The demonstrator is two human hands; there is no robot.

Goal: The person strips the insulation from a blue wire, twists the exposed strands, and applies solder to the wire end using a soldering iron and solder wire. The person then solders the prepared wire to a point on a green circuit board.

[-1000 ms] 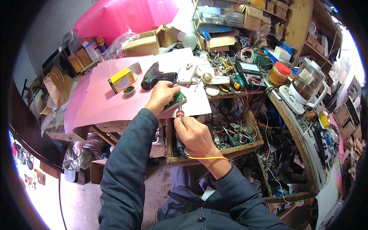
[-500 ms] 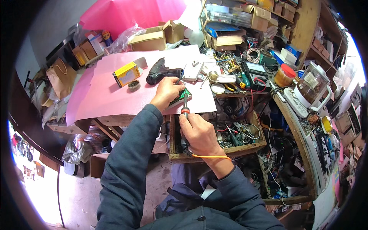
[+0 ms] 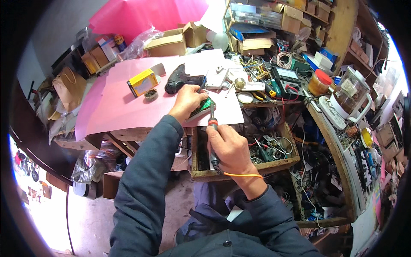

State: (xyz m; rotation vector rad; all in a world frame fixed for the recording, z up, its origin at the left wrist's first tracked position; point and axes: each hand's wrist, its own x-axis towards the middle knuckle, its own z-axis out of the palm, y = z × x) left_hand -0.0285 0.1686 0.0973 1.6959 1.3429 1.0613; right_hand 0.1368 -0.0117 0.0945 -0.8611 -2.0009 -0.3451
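A soldering iron (image 3: 212, 123) with a red collar and an orange cord is gripped in my right hand (image 3: 232, 147), its shaft pointing away from me. Its tip end is at the right edge of a small green circuit board (image 3: 206, 104); whether it touches is too small to tell. My left hand (image 3: 187, 102) lies over the board's left side and partly hides it. Between its closed fingers a thin dark stick-like thing (image 3: 203, 83) slants upward. Just beyond sits a black cordless drill (image 3: 177, 80).
Pink sheeting (image 3: 111, 109) covers the bench, with a yellow box (image 3: 142, 82) and a small round tin (image 3: 150, 94) on it. Below the bench edge, an open wooden drawer (image 3: 244, 171) holds tools and wires. A multimeter (image 3: 286, 76) and a glass jug (image 3: 349, 92) stand to the right.
My right hand and the soldering iron have shifted slightly right, and the iron's shaft now leans more to the left at its far end. My left hand stays at the board.
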